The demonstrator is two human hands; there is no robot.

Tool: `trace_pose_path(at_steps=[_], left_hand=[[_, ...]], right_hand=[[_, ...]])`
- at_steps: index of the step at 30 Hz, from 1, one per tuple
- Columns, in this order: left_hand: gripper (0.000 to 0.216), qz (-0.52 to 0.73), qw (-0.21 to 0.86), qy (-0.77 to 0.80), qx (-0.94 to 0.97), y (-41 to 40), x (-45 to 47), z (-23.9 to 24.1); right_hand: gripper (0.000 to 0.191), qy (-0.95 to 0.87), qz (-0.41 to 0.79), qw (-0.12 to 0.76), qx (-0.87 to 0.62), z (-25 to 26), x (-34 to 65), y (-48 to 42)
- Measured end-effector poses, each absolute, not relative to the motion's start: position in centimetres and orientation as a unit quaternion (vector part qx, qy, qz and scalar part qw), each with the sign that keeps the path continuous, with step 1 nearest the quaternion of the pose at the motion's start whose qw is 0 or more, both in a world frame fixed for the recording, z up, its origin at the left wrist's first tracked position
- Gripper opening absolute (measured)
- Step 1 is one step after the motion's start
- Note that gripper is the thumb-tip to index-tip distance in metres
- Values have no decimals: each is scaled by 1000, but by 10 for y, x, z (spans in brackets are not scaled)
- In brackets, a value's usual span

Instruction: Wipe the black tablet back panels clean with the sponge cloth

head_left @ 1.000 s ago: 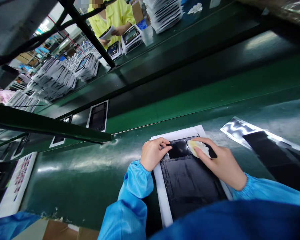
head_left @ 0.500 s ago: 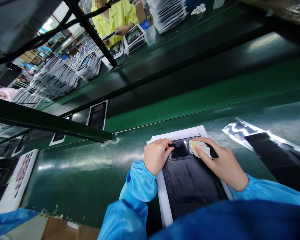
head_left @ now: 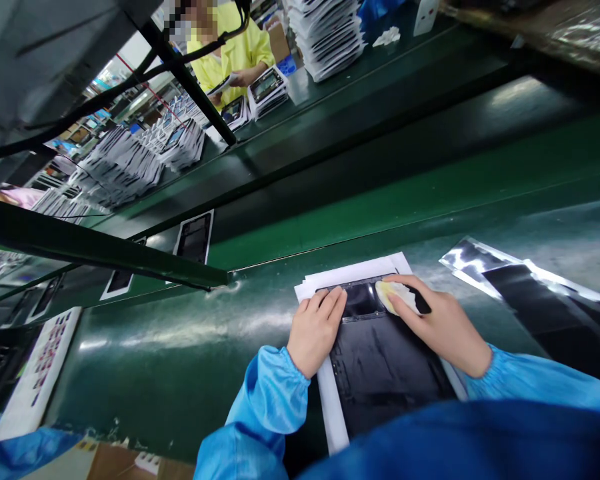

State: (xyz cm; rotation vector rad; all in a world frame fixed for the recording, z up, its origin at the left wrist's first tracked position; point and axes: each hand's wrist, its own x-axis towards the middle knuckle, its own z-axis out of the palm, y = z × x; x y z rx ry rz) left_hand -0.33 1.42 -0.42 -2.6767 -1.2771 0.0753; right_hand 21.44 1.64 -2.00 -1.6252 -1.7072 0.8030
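A black tablet-like panel [head_left: 385,363] lies on white sheets [head_left: 334,407] on the green bench in front of me. Across its far end runs a shiny dark strip [head_left: 362,299]. My left hand [head_left: 314,330] rests on the panel's far left corner, fingers stretched out and lying flat, holding nothing. Pinched in my right hand [head_left: 447,327] is a crumpled white and yellowish wipe [head_left: 397,296], which touches the strip's right part. Whether it is cloth or paper I cannot tell.
Shiny film sheets [head_left: 480,267] and a dark sheet [head_left: 523,293] lie to the right. A green metal post [head_left: 105,250] crosses the left side. Dark panels [head_left: 194,237] on white sheets sit along the sunken channel. Opposite, a person in yellow [head_left: 245,43] works beside paper stacks [head_left: 325,40].
My left hand has gone from bent, curled fingers to fingers laid flat on the panel's corner. My right hand with the wipe stays in nearly the same place. The view has shifted slightly.
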Motion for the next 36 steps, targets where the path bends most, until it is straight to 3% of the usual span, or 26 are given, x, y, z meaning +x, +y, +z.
trace_pose_path(at_steps=[18, 36], left_hand=[[32, -36, 20, -389, -920, 1, -19, 4], [32, -63, -2, -392, -918, 3, -17, 1]], right_hand=[[30, -721, 223, 234, -612, -5, 178, 23], [31, -685, 248, 257, -635, -10, 206, 9]])
